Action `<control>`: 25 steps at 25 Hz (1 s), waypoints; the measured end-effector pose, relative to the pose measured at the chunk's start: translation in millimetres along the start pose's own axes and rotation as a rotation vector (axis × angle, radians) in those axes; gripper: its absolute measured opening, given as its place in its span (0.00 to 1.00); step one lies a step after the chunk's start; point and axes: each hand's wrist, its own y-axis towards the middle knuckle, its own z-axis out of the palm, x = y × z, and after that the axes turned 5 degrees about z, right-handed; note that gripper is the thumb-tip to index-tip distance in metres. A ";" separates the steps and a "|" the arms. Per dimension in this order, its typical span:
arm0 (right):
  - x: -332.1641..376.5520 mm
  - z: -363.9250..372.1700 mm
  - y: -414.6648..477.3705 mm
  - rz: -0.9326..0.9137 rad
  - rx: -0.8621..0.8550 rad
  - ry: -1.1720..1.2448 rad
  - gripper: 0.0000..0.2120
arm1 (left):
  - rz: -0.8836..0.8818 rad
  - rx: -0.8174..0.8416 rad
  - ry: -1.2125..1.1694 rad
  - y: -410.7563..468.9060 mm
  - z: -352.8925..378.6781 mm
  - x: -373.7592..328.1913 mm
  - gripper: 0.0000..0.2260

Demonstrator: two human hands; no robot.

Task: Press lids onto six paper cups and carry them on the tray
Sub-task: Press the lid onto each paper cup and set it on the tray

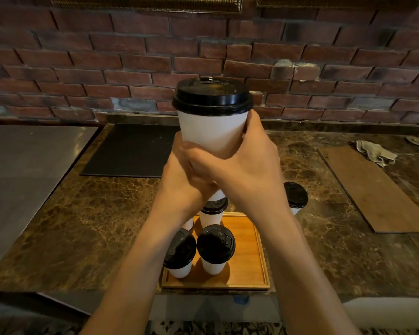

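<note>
White paper and a black lid (213,96) make up the cup (213,131) that is held up in the air above the tray (247,250), in front of the brick wall (107,56). The lid is seated on its rim. The lower half of the cup is gripped by both hands: the left hand (179,180) is wrapped round it from the left, and the right hand (249,163) is curled round it from the right, with its fingers laid over the left hand.

Below, on the wooden tray, three lidded cups are seen clearly: a front left cup (180,252), a front right cup (215,247) and a back cup (213,211). A fourth cup (188,223) is mostly hidden behind the left forearm, so its lid cannot be made out. One more lidded cup (295,195) is stood off the tray on the marble counter (94,226), just beyond the right forearm.

A black mat (131,151), a wooden board (373,189) and a crumpled cloth (375,152) are also laid on the counter.
</note>
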 end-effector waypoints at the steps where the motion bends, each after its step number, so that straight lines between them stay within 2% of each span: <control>1: -0.7 1.5 -0.9 -0.003 -0.023 -0.020 0.45 | -0.002 -0.008 0.008 0.7 0.1 1.2 0.30; 6: -4.9 2.6 2.6 -0.006 -0.038 -0.006 0.45 | 0.004 0.002 0.001 2.7 1.9 7.1 0.32; 11: -7.1 -4.6 8.1 -0.020 0.013 0.024 0.41 | -0.031 0.075 -0.047 4.5 0.7 7.9 0.30; 15: -9.5 -10.3 9.5 -0.024 0.091 0.115 0.35 | -0.049 0.120 -0.276 2.5 -2.9 5.9 0.32; 19: -12.0 -19.0 10.8 -0.042 0.214 0.224 0.31 | -0.007 0.237 -0.260 -0.6 -14.8 3.1 0.27; 21: -12.9 -22.8 11.2 -0.053 0.260 0.266 0.28 | -0.025 0.287 -0.294 -0.7 -18.9 4.4 0.29; 25: -15.8 -27.5 12.6 -0.069 0.354 0.329 0.29 | -0.046 0.368 -0.369 0.6 -21.3 5.1 0.33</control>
